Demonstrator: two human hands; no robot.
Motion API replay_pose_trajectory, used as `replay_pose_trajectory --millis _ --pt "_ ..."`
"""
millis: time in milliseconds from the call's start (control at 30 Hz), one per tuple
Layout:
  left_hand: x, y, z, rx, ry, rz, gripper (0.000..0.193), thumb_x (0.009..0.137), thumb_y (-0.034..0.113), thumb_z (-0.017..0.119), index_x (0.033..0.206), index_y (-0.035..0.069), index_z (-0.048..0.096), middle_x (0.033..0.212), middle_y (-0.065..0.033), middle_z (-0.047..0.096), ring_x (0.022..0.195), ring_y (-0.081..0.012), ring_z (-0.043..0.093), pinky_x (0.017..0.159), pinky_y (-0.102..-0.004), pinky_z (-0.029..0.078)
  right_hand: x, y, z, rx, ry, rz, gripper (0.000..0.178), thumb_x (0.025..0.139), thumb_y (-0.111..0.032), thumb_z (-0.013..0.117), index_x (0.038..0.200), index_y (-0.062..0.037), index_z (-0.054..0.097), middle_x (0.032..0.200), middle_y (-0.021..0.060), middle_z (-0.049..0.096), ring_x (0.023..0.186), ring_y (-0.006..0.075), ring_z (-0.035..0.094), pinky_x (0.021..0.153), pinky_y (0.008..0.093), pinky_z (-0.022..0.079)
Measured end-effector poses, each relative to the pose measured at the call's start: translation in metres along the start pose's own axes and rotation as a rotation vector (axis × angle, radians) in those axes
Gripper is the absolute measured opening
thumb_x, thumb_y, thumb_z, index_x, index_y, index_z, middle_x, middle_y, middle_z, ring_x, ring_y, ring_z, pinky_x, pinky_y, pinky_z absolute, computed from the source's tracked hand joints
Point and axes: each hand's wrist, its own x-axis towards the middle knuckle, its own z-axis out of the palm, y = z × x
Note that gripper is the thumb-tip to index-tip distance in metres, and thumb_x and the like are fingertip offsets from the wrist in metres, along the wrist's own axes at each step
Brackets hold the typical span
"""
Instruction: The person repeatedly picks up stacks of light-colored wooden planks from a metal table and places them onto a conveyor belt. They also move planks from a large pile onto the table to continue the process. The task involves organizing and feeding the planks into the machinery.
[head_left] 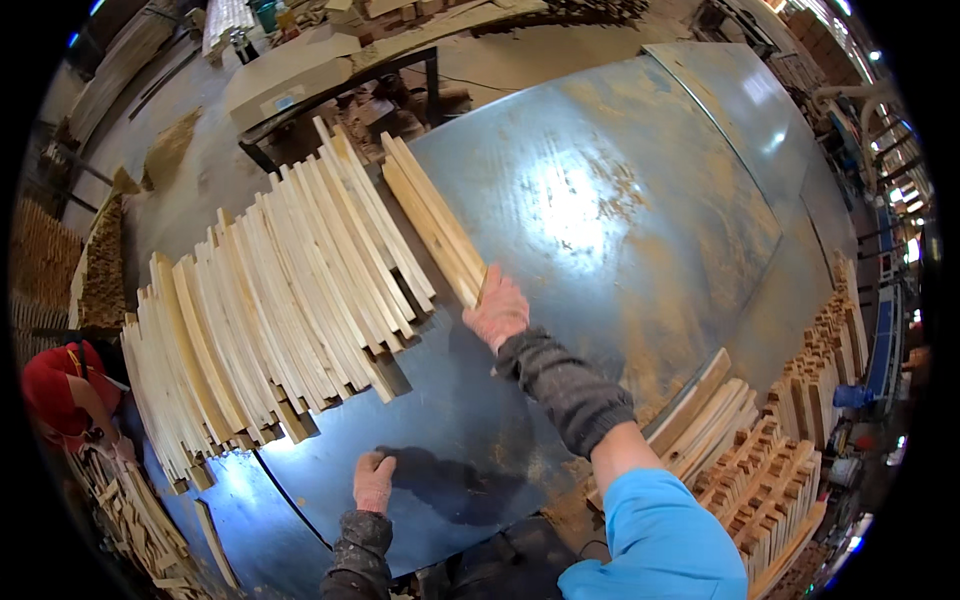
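The right hand grips the near end of a pair of pale wooden strips, while the left hand, on the wearer's side of the row of strips, has its fingers turned under (whether clenched, I cannot tell). The gripped pair is just right of that row, its long axis running away from the wearer and leaning left, far ends pointing up-left, roughly parallel to the row's nearest strips. Under the row spreads a shiny metal table, streaked with sawdust to the row's right. Beyond the row is a pale box; left of it, a co-worker in red; well to its right, stacked wooden pieces.
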Motion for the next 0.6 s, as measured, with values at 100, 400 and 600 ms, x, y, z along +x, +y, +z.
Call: replay_pose_trajectory --millis 100,400,600 --pt "-0.027 0.088 0.056 0.110 -0.233 0.087 0.045 0.096 0.031 0.073 0.125 -0.003 0.074 0.112 -0.0149 0.078 0.107 -0.0219 0.072 0.096 -0.0354 0.054 -0.087 0.035 -0.002 0.057 -0.040 0.071 0.101 0.082 -0.042 0.082 0.161 -0.0010 0.035 0.130 0.0227 0.062 0.122 0.0410 0.062 0.104 0.0504 0.052" --pt "-0.080 0.143 0.167 -0.500 -0.525 -0.199 0.060 0.095 0.018 0.079 0.144 -0.006 0.054 0.128 -0.0147 0.068 0.116 -0.0259 0.068 0.100 -0.0391 0.056 -0.314 0.075 -0.015 0.425 -0.186 0.276 0.110 0.085 -0.042 0.088 0.167 0.0042 0.031 0.128 0.0193 0.069 0.120 0.0343 0.067 0.103 0.0428 0.054" --pt "-0.102 0.124 0.143 -0.588 -0.704 -0.286 0.055 0.095 0.014 0.076 0.142 -0.006 0.054 0.127 -0.0154 0.069 0.114 -0.0286 0.069 0.103 -0.0432 0.056 -0.335 0.089 -0.011 1.077 -0.340 0.282 0.076 0.091 -0.029 0.082 0.158 -0.0134 0.049 0.124 0.0079 0.071 0.107 0.0194 0.068 0.098 0.0345 0.055"
